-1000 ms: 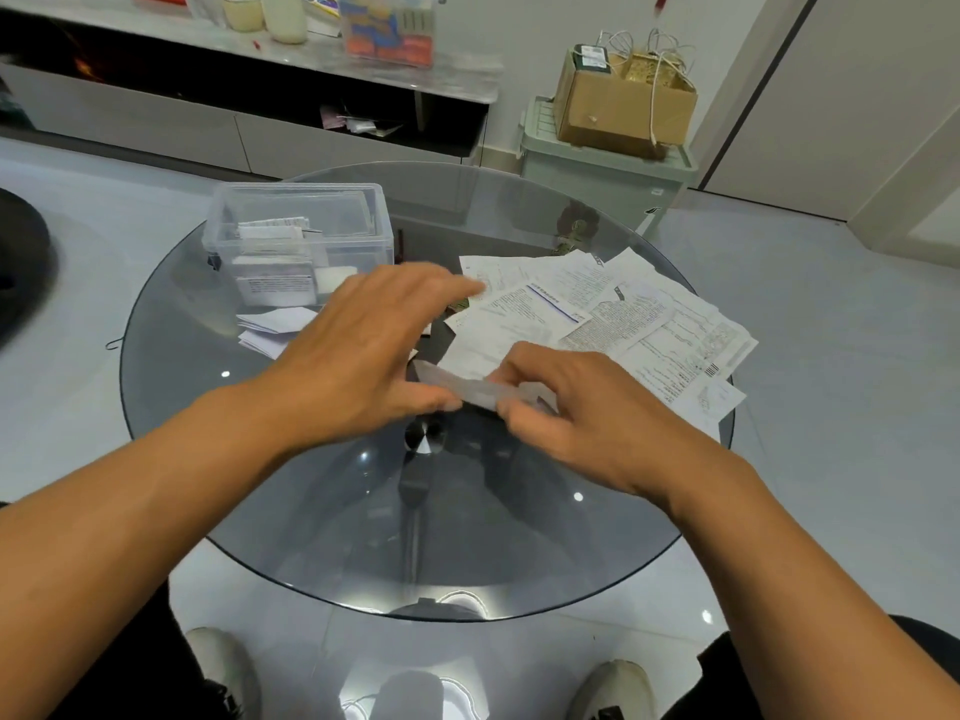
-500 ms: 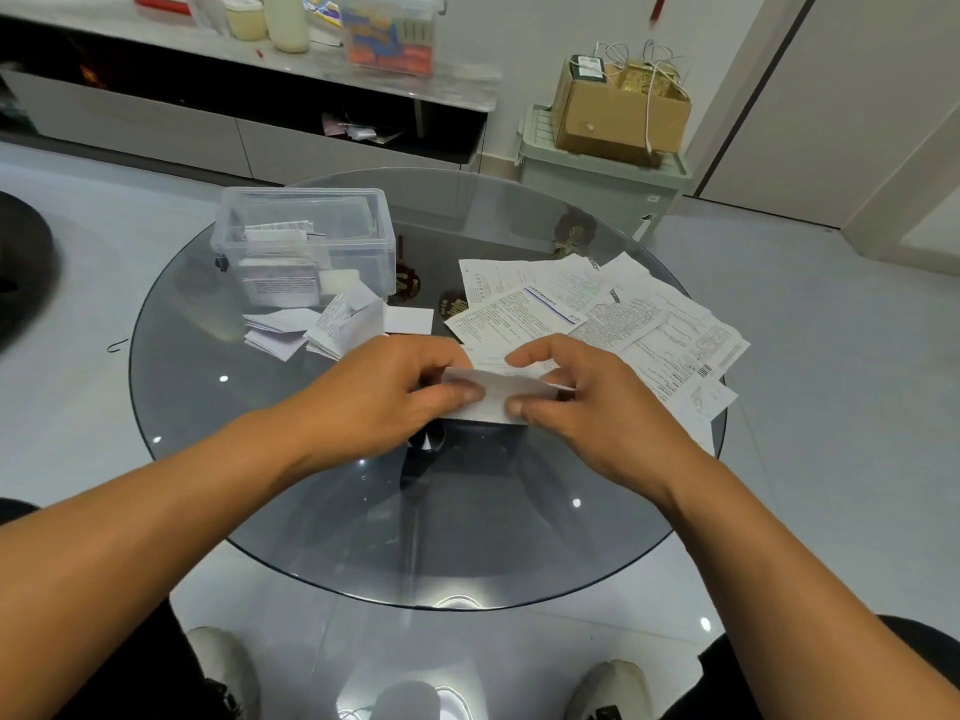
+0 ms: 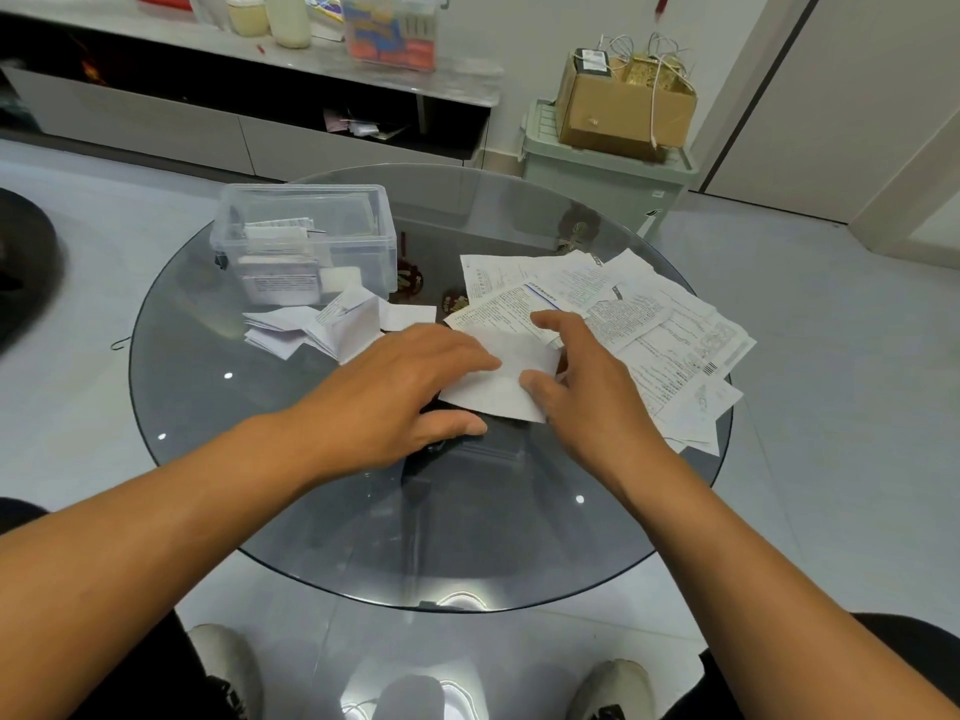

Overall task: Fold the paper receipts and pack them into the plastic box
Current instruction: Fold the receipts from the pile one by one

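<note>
A folded white receipt (image 3: 501, 381) lies flat on the round glass table (image 3: 218, 407) between my hands. My left hand (image 3: 405, 392) presses its left edge with fingers laid on it, thumb on the glass. My right hand (image 3: 582, 387) holds its right edge, thumb on top, index finger stretched over its far side. The clear plastic box (image 3: 306, 241) stands open at the table's far left with several folded receipts inside. A small heap of folded receipts (image 3: 327, 324) lies just in front of it. Flat printed receipts (image 3: 649, 324) are spread on the right.
Beyond the table stand a low cabinet (image 3: 208, 127) with jars and a container on top, and a green bin (image 3: 602, 168) carrying a cardboard box (image 3: 623, 106). Small dark trinkets (image 3: 410, 278) lie on the glass near the plastic box. My shoes (image 3: 228, 667) show below the table edge.
The receipt, held as a narrow folded strip a second ago, now lies flat and wider on the glass. Both hands have moved slightly up onto it and press it down.
</note>
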{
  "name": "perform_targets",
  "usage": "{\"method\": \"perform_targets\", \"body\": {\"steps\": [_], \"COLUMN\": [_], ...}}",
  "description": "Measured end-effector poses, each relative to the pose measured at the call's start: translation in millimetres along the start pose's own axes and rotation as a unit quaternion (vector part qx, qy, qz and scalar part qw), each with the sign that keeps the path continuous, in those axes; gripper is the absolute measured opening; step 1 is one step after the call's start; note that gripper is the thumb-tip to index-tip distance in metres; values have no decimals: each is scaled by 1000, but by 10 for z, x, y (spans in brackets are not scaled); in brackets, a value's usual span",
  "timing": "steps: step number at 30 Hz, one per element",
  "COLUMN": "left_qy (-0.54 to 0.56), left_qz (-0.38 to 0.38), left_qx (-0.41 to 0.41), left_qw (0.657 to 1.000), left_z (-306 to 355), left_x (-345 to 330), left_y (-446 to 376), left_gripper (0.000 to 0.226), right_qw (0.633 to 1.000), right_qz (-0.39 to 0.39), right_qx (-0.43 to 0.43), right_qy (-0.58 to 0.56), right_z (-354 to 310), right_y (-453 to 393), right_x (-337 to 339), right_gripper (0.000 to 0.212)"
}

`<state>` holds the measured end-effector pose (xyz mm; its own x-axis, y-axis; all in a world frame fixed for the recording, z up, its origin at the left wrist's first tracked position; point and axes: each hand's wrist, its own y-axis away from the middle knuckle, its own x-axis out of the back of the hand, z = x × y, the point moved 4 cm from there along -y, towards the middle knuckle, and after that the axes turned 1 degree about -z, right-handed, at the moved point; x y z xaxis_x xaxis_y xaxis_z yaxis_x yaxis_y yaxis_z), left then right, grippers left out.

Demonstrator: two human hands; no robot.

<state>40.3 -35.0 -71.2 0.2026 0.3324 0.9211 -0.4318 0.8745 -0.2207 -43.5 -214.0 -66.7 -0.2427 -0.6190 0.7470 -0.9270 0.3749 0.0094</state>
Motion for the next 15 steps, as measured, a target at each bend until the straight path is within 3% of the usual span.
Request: {"method": "perform_targets", "body": {"steps": [6,9,12,15], "left_qy": [-129,-127,-115,-65], "left_qz": [21,26,29,47], "left_qx": [-101,-111,-105,-69], "left_qw": [986,985,987,994], "left_z": [53,79,77,27], "left_x": [52,61,57,51], "left_y": [-33,-45,-83,-99], "left_gripper": [40,38,36,37], "right_qw": [997,999,987,968], "right_qz": [-62,-23,15,-64], "right_qx": [6,35,131,165], "right_qy": [-56,11,91,178], "right_z": [-17,-36,-168,-257], "right_y": [-44,5,76,132], "right_x": [-21,-23,31,14], "right_gripper": [50,59,56,61]}}
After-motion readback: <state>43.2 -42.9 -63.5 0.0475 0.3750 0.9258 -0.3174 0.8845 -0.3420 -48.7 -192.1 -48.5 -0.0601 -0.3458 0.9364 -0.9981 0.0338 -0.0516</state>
